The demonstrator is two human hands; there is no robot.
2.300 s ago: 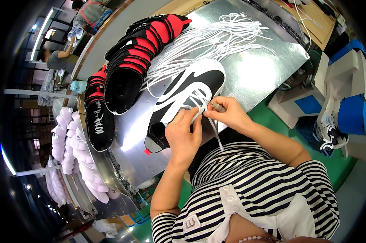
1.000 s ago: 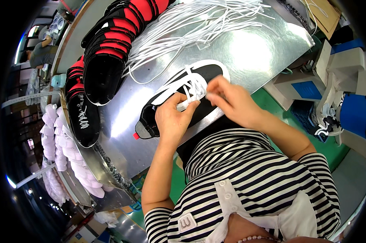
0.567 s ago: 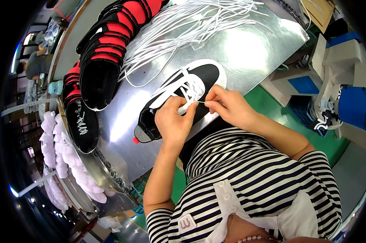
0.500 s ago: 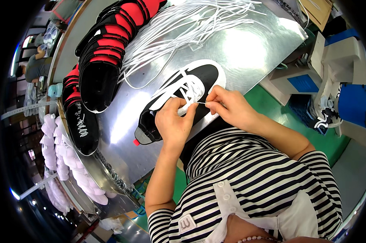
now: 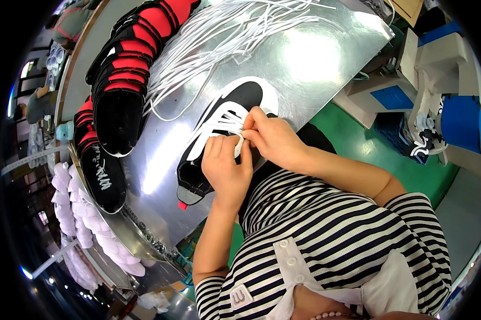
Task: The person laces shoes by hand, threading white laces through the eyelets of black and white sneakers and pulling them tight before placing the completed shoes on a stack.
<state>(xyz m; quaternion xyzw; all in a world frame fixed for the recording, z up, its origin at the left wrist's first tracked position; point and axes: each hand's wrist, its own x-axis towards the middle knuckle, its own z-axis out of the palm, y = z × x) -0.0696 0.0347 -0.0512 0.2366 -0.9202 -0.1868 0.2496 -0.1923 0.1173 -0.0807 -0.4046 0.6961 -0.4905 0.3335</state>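
In front of me on the metal table lies a black-and-white shoe upper with a grey heel and a small red tab, its opening toward the lower left. White lacing crosses its front. My left hand rests over the upper's side, thumb and fingers pinched at the lace. Close against it, my right hand pinches the white shoelace at the lacing's right edge. The exact lace end between the fingertips is hidden.
A bundle of loose white laces spreads over the metal table. Nested black-and-red shoe uppers stand in a row at the left. Pale padded pieces hang beyond the table's left edge. Grey-and-blue bins stand at the right.
My right hand has moved left, up against the lacing and near my left hand. The short lace stretch between the hands has closed up. The upper has turned slightly, and the view has shifted.
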